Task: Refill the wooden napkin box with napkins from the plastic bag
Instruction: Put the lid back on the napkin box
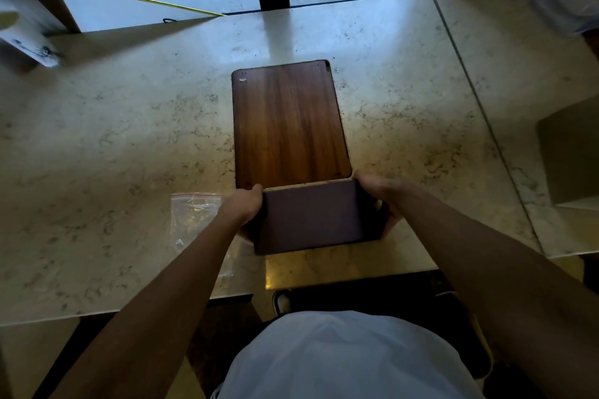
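Observation:
A dark wooden napkin box (288, 126) rests on the marble table, its long brown top panel facing up and its purplish near end (311, 217) turned toward me. My left hand (244, 207) grips the near left corner of the box. My right hand (379, 194) grips the near right corner. A clear plastic bag (191, 217) with a red zip strip lies flat on the table just left of my left wrist; my forearm covers part of it. No napkins are visible.
The beige marble table (113, 146) ends close to my body. A second table (518, 81) adjoins at right, with a boxy object (573, 155) and a clear container (567, 0) on it. A white cylinder (26, 42) stands far left. Glass panes lie beyond.

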Demonstrator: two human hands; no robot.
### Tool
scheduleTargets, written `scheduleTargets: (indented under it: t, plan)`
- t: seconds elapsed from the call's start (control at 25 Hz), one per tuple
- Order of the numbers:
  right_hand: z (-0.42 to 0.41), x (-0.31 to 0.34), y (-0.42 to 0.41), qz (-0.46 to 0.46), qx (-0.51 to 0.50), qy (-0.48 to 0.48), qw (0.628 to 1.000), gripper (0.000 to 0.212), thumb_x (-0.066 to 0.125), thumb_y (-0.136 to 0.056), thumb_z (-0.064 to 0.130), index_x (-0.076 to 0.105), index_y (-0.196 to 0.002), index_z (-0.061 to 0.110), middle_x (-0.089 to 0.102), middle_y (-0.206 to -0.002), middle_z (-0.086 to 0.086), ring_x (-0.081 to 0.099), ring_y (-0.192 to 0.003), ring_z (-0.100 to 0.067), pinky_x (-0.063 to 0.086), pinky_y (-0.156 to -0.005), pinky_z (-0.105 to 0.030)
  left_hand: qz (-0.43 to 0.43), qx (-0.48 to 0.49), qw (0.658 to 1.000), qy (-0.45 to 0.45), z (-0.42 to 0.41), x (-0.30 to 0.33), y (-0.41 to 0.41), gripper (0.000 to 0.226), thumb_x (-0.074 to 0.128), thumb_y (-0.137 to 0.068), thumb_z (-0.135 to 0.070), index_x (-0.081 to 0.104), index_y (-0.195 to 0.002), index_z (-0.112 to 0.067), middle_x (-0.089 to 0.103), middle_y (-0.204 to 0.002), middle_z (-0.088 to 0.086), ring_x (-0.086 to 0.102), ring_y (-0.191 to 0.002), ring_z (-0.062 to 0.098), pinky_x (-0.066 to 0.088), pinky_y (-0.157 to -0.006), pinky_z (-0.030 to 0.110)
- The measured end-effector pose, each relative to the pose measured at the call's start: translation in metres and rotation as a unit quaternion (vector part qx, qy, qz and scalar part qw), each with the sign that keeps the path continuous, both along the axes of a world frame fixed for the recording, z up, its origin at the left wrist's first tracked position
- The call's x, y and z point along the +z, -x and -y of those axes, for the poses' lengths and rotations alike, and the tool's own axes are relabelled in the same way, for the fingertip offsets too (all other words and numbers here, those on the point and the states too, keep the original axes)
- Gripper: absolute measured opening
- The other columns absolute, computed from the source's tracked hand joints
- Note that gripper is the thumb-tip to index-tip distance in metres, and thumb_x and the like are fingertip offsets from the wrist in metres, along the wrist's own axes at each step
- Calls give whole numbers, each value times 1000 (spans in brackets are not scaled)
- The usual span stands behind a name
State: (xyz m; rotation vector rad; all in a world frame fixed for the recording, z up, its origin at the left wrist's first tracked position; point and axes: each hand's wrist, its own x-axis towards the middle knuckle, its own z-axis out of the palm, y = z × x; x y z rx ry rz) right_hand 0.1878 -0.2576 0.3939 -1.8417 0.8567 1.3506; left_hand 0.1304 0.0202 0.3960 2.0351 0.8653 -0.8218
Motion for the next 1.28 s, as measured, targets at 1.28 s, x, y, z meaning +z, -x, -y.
scheduleTargets:
  t: [1.28]
  plan:
    - [23, -20, 80, 448, -209, -166, 853, 50, 66, -93, 3, 59, -139, 20, 70, -124, -3, 71, -105, -14, 62, -77, -27, 305, 224, 917, 122, 19, -17, 72, 39, 66, -92, 0, 65, -130, -7, 71, -120, 11, 71, -105, 21, 60, -90, 42]
